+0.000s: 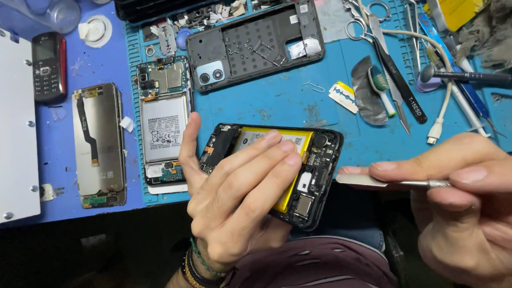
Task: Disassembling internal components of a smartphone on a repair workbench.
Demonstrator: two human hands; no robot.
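A blue work mat (277, 98) covers the bench, with dark shadow below its front edge.

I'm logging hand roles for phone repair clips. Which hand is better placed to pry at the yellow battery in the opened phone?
Probably the right hand: it holds the metal pry tool, tip beside the opened phone. The left hand grips the phone, fingers across the yellow battery.

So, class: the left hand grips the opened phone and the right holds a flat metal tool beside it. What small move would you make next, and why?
Probably slide the metal pry tool in the right hand leftward to the edge of the yellow battery. Its flat tip sits just off the opened phone, apart from it, while the left hand lies across the battery and steadies the phone.
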